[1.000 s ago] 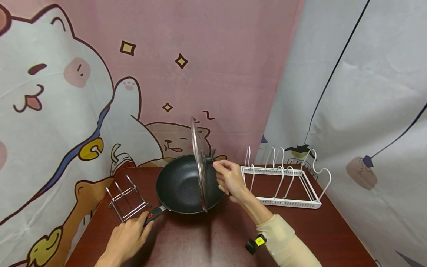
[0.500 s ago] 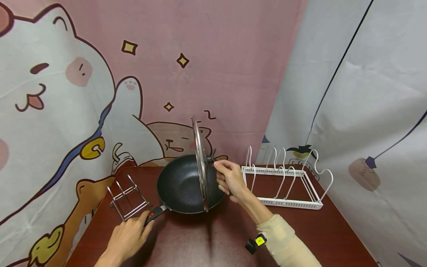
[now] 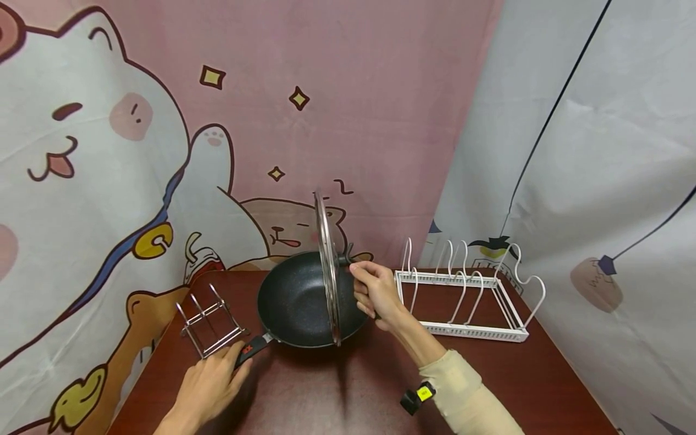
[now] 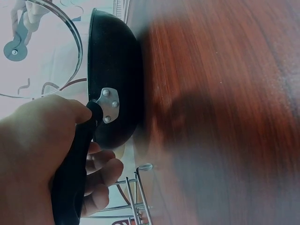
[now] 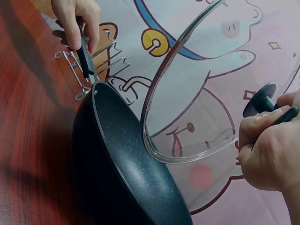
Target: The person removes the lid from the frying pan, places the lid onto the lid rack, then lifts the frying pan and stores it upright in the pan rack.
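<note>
A black wok (image 3: 296,302) with a speckled inside stands on the table in the head view. My left hand (image 3: 209,383) grips its black handle (image 4: 77,164), thumb along the top and fingers curled beneath. Over the wok, a clear glass lid (image 3: 327,266) with a metal rim is held up on edge, nearly vertical. My right hand (image 3: 377,293) holds the lid by its dark knob (image 5: 260,101), on the lid's right side. In the right wrist view the lid's lower rim (image 5: 176,160) overlaps the wok's rim.
A small chrome rack (image 3: 222,343) stands left of the wok, close to my left hand. To the right is a white rack (image 3: 473,331) with upright wire loops. A printed curtain (image 3: 380,121) hangs behind the reddish-brown table (image 3: 304,393).
The head view has shifted very slightly, moving the scene a little to the right. Both hands keep their hold, and the wok and lid stay nearly still.
</note>
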{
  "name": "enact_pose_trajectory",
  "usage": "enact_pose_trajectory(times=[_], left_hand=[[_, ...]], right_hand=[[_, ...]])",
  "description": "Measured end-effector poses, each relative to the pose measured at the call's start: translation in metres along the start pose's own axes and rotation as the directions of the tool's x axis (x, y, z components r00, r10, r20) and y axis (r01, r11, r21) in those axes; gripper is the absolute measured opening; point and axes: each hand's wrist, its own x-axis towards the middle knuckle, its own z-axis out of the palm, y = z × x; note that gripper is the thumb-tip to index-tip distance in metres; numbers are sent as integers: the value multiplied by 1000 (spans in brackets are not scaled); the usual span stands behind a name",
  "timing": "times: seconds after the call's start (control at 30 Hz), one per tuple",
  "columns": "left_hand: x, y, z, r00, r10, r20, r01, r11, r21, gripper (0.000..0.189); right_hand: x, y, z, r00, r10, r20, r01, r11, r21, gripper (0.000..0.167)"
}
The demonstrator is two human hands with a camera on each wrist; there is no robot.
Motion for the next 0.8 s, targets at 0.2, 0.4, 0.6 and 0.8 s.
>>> enact_pose_trajectory(times=[0.2,0.4,0.6,0.8], left_hand=[[-1,-1,0,999,14,-42,-14,1000,4,43],[-1,-1,-1,996,26,-81,-28,999,-19,40],[0,-1,-3,987,69,-144,-71,997,-7,41],[1,0,-9,975,97,-199,-102,995,-13,43]], right_hand=[[0,1,-1,1000,1,5,-1,1000,1,14],[0,1,-1,1000,-2,13,2,1000,0,14],[-1,1,-2,1000,-2,18,2,1000,-8,15],[-2,1,-1,1000,-5,24,5,1000,-7,15]])
